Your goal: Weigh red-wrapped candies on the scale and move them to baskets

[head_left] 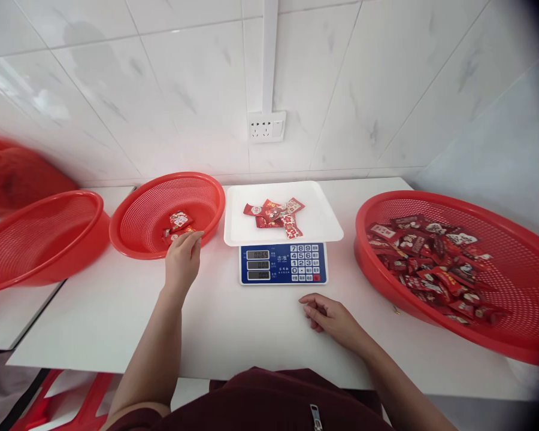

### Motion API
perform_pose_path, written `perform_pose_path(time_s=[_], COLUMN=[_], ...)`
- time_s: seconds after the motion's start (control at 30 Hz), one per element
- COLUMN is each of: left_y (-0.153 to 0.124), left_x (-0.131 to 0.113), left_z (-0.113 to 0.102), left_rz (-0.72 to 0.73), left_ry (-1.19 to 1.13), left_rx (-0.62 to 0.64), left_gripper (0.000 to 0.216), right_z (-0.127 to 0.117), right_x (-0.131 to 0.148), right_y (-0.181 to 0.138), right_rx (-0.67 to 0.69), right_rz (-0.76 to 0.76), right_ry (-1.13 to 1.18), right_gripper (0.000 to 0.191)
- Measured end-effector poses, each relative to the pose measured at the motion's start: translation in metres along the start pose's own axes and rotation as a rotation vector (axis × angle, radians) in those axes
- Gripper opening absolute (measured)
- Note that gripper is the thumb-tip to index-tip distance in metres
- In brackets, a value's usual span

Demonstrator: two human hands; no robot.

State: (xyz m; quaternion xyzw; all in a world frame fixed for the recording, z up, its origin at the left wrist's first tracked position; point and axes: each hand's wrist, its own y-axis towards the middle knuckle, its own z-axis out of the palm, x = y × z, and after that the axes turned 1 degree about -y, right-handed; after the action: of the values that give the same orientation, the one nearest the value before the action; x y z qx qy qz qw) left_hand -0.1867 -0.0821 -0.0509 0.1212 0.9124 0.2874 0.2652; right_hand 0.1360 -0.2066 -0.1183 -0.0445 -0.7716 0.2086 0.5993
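My left hand [183, 257] reaches over the near rim of a round red basket [130, 212], its fingers closed together; whether anything is between them is hidden. Beside the fingertips, a few red candy packets [178, 220] lie in the bottom of that basket. My right hand [330, 317] rests on the white table with loosely bent fingers, nothing in it. Between the hands stands a digital scale [282, 263] with a blue keypad panel, its top display reading about 0.065. Several red wrapped candies [273, 214] lie in a loose heap on its white tray [327, 224].
On the right, a large red basket [521, 263] holds many wrapped candies [431, 260]. Another red basket [49, 233] stands at the far left, with a red bag [18, 173] behind it. A tiled wall with a socket [267, 127] closes off the back. A red stool [72, 398] is below.
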Motion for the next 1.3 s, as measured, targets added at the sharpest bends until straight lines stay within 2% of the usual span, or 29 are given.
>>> perform_pose_path(time_s=[0.2, 0.33, 0.5, 0.67, 0.87, 0.97, 1.1, 1.2, 1.3], left_y=[-0.017, -0.023, -0.02, -0.009, 0.019, 0.029, 0.037, 0.048, 0.063], left_x=[0.001, -0.005, -0.015, -0.023, -0.015, -0.016, -0.044, -0.08, -0.11], left_z=[-0.004, -0.009, -0.009, 0.0, 0.012, 0.018, 0.028, 0.04, 0.057], left_rz=[-0.002, -0.099, -0.108, -0.135, -0.22, -0.183, -0.033, 0.096, 0.213], left_ry=[0.111, 0.167, 0.243, 0.304, 0.364, 0.328, 0.14, -0.048, -0.123], left_rx=[-0.074, -0.059, -0.048, -0.009, -0.009, -0.013, 0.0, 0.14, 0.295], left_gripper=[0.02, 0.021, 0.021, 0.022, 0.023, 0.023, 0.021, 0.018, 0.019], right_z=[0.001, 0.0, 0.0, -0.002, -0.003, -0.004, -0.004, -0.004, -0.004], right_x=[-0.003, -0.008, -0.009, -0.007, -0.006, -0.008, -0.012, -0.012, -0.011], right_y=[0.0, -0.001, -0.002, -0.004, -0.005, -0.005, -0.003, -0.003, -0.003], right_rx=[-0.007, 0.004, 0.007, 0.025, 0.049, 0.046, 0.041, 0.033, 0.022], right_rz=[-0.016, -0.027, -0.077, -0.097, -0.121, -0.134, -0.135, -0.127, -0.118], right_ry=[-0.011, 0.007, 0.016, 0.047, 0.056, 0.045, 0.04, 0.041, 0.035], right_gripper=[0.038, 0.038, 0.035, 0.034, 0.031, 0.029, 0.031, 0.033, 0.036])
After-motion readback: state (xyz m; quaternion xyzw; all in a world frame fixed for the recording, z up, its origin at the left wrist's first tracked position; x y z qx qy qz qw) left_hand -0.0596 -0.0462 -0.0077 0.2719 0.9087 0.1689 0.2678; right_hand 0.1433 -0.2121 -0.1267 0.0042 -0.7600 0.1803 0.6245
